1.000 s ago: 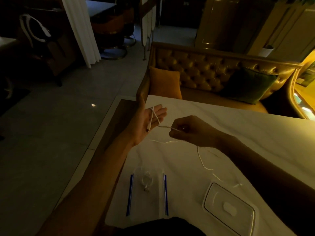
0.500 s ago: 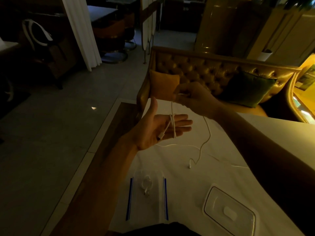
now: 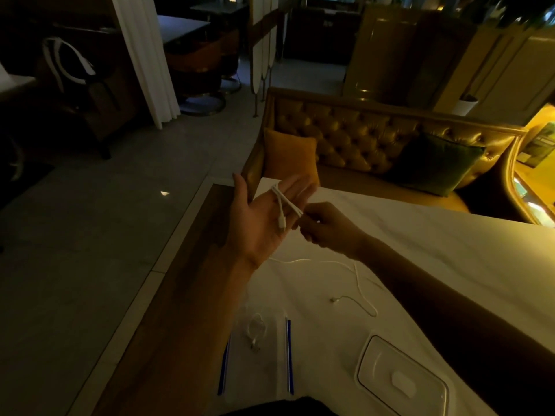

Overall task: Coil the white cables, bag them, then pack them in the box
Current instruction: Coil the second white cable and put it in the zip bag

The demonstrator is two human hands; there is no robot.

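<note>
The cable (image 3: 282,202) is white. The table (image 3: 450,250) is white, faintly veined. The bag (image 3: 270,373) is clear with two blue strips. The sofa (image 3: 345,139) is gold, diamond-tufted, with an orange cushion (image 3: 289,157) and a dark green cushion (image 3: 435,163). The floor (image 3: 90,235) is grey.

No writing, label, brand or number can be read. Nothing legible is seen on the white cable (image 3: 281,202) at the centre, the bag (image 3: 270,372) at 6 o'clock or the box (image 3: 379,363) at 5 o'clock.
</note>
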